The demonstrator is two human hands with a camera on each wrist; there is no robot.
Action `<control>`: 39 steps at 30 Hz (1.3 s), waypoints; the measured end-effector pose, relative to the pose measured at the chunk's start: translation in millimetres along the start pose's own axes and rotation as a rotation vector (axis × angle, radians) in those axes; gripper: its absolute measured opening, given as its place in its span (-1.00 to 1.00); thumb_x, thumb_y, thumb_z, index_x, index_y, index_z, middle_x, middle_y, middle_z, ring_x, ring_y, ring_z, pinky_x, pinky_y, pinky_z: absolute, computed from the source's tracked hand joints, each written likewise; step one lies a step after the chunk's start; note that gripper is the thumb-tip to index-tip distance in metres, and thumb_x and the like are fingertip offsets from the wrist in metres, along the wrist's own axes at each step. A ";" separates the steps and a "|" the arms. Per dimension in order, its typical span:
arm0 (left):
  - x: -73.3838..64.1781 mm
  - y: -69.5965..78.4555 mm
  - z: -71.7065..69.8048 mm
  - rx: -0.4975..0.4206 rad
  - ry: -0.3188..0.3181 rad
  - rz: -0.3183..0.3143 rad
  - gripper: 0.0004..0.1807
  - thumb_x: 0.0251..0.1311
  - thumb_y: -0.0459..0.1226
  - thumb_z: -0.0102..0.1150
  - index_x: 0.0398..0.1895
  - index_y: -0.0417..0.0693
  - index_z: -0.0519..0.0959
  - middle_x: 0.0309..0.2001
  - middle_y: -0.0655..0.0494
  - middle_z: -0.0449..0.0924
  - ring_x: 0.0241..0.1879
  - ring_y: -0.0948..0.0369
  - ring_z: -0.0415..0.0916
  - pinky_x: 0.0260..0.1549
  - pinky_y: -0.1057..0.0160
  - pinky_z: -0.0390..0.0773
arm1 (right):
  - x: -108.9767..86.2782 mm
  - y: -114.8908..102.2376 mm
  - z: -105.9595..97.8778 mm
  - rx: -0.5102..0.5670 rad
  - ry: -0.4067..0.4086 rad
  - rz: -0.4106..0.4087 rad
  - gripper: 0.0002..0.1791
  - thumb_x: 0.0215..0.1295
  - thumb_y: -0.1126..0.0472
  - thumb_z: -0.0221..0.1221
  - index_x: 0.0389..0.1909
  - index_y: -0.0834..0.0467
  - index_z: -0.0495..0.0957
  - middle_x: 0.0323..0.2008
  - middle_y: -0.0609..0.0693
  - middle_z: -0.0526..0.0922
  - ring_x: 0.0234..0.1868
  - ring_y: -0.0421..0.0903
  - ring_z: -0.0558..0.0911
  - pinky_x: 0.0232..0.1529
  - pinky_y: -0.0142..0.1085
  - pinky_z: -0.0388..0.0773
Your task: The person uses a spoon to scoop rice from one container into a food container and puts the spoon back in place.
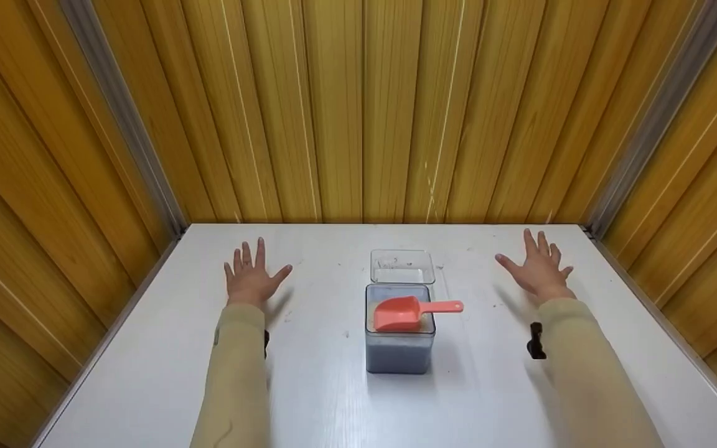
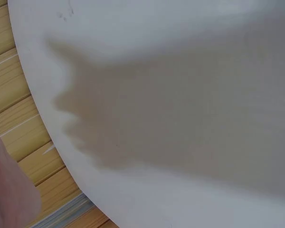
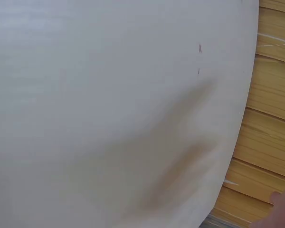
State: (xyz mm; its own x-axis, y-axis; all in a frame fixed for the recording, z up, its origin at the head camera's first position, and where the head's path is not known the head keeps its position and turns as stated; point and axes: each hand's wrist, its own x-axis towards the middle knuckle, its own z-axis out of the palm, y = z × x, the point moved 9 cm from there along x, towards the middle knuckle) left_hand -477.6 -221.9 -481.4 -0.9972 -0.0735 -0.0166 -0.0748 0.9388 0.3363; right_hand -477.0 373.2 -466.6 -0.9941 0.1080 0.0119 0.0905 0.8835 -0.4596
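My left hand is held over the left part of the white table, fingers spread and nothing in it. On the right side my right hand hovers the same way, thumb out toward the middle. Between them stands a clear square container with dark contents low down and something pale on top. A coral-pink scoop lies across its open top, its handle sticking out to the right. Right behind it sits a shallow transparent lid. Both wrist views show mostly tabletop with a hand's shadow, and part of each hand at the edge.
Yellow wood-look panels rise behind the table and on both sides, with grey metal posts at the corners. A small black device is worn at the right wrist. Small dark specks are scattered over the tabletop.
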 end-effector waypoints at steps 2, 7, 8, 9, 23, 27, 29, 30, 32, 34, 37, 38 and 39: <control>-0.9 1.4 1.4 -0.023 0.000 -0.001 0.11 0.39 0.40 -0.20 0.68 0.02 -0.42 0.66 -0.27 -0.51 0.65 -0.24 -0.55 0.61 -0.36 -0.46 | 0.0 0.8 2.3 0.046 0.002 0.012 0.28 0.29 -0.62 -0.07 0.66 0.10 -0.42 0.62 0.35 -0.52 0.57 0.54 -0.41 0.32 0.71 -0.43; -2.5 1.0 7.5 -0.089 -0.010 -0.016 0.12 0.39 0.41 -0.21 0.68 0.02 -0.44 0.66 -0.27 -0.48 0.65 -0.24 -0.51 0.61 -0.36 -0.41 | -0.7 2.0 10.1 0.133 -0.017 0.041 0.27 0.31 -0.61 -0.11 0.65 0.09 -0.48 0.62 0.33 -0.54 0.58 0.52 -0.40 0.37 0.68 -0.37; -2.5 0.5 8.6 -0.105 -0.012 -0.020 0.12 0.39 0.41 -0.22 0.68 0.02 -0.44 0.66 -0.28 -0.49 0.65 -0.25 -0.51 0.61 -0.36 -0.41 | -0.8 1.2 11.4 0.153 -0.017 0.040 0.26 0.31 -0.61 -0.11 0.65 0.08 -0.48 0.62 0.33 -0.54 0.58 0.52 -0.39 0.38 0.68 -0.36; -2.1 -0.3 9.9 -0.115 -0.017 -0.023 0.11 0.40 0.42 -0.24 0.67 0.02 -0.45 0.66 -0.28 -0.49 0.65 -0.24 -0.50 0.62 -0.35 -0.39 | -1.0 -0.2 12.5 0.178 -0.017 0.034 0.25 0.33 -0.60 -0.12 0.65 0.08 -0.49 0.62 0.33 -0.53 0.58 0.52 -0.39 0.38 0.68 -0.35; -3.8 33.1 26.7 -0.517 -0.021 0.042 0.06 0.45 0.34 -0.17 0.68 0.03 -0.42 0.69 -0.18 -0.42 0.67 -0.20 -0.42 0.64 -0.30 -0.23 | -13.0 -28.7 27.8 0.507 0.020 -0.067 0.00 0.51 -0.40 -0.14 0.68 0.01 -0.37 0.68 0.19 -0.33 0.67 0.32 -0.22 0.64 0.34 -0.20; -12.6 50.0 31.2 -0.642 -0.016 0.061 0.04 0.43 0.34 -0.14 0.70 0.07 -0.34 0.69 -0.15 -0.31 0.67 -0.18 -0.32 0.65 -0.27 -0.18 | -22.5 -40.3 32.4 0.612 0.002 -0.082 -0.06 0.53 -0.39 -0.16 0.68 0.04 -0.20 0.68 0.17 -0.16 0.67 0.27 -0.07 0.65 0.27 -0.06; -19.6 59.2 31.9 -0.693 -0.012 0.065 0.04 0.42 0.34 -0.11 0.70 0.10 -0.30 0.69 -0.13 -0.23 0.67 -0.17 -0.26 0.64 -0.27 -0.16 | -29.3 -48.1 33.4 0.690 -0.025 -0.106 -0.10 0.56 -0.34 -0.15 0.68 0.08 -0.14 0.67 0.19 -0.08 0.67 0.25 -0.03 0.64 0.31 -0.04; -23.3 63.8 32.1 -0.719 -0.012 0.069 0.03 0.42 0.33 -0.09 0.70 0.11 -0.28 0.69 -0.12 -0.19 0.67 -0.17 -0.23 0.64 -0.28 -0.15 | -33.4 -52.7 33.4 0.730 -0.042 -0.120 -0.12 0.58 -0.31 -0.14 0.67 0.10 -0.12 0.66 0.20 -0.05 0.66 0.25 -0.01 0.63 0.33 -0.05; -31.6 74.3 30.9 -0.778 -0.005 0.098 -0.01 0.44 0.27 -0.05 0.70 0.11 -0.24 0.68 -0.09 -0.11 0.66 -0.15 -0.17 0.63 -0.29 -0.12 | -42.1 -62.2 32.9 0.797 -0.076 -0.153 -0.16 0.60 -0.26 -0.11 0.66 0.12 -0.08 0.65 0.22 0.01 0.65 0.25 0.05 0.59 0.40 -0.04; -41.1 86.1 28.1 -0.848 0.001 0.150 -0.05 0.47 0.20 -0.03 0.70 0.09 -0.20 0.67 -0.09 -0.04 0.66 -0.13 -0.11 0.63 -0.27 -0.07 | -52.3 -73.2 30.8 0.855 -0.108 -0.190 -0.21 0.62 -0.18 -0.08 0.65 0.14 -0.02 0.63 0.24 0.06 0.61 0.27 0.14 0.55 0.45 0.00; -55.4 106.3 23.6 -0.945 -0.006 0.257 -0.09 0.49 0.16 0.01 0.69 0.02 -0.11 0.65 -0.10 0.04 0.64 -0.11 -0.03 0.63 -0.21 0.04 | -67.1 -88.5 25.1 0.860 -0.132 -0.236 -0.29 0.62 -0.12 -0.04 0.60 0.16 0.12 0.58 0.25 0.19 0.55 0.23 0.30 0.53 0.40 0.15; -60.2 113.3 22.0 -0.967 -0.011 0.297 -0.09 0.48 0.16 0.02 0.69 -0.01 -0.07 0.64 -0.12 0.07 0.64 -0.11 0.00 0.62 -0.19 0.08 | -71.9 -93.5 22.8 0.855 -0.139 -0.250 -0.32 0.62 -0.11 -0.03 0.58 0.16 0.17 0.55 0.25 0.24 0.52 0.20 0.37 0.52 0.38 0.20; -65.0 119.7 21.1 -0.985 -0.022 0.333 -0.09 0.47 0.16 0.05 0.68 -0.03 -0.03 0.63 -0.12 0.09 0.63 -0.10 0.03 0.62 -0.16 0.11 | -76.6 -98.6 20.9 0.846 -0.151 -0.268 -0.35 0.62 -0.08 -0.01 0.56 0.16 0.22 0.53 0.26 0.29 0.48 0.16 0.43 0.50 0.35 0.26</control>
State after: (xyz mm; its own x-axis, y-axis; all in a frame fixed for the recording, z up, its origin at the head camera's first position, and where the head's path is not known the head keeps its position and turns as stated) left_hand -422.0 -97.6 -459.9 -0.9667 0.1540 0.2042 0.2350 0.2192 0.9470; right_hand -411.0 268.3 -440.7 -0.9782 -0.1672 0.1229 -0.1604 0.2332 -0.9591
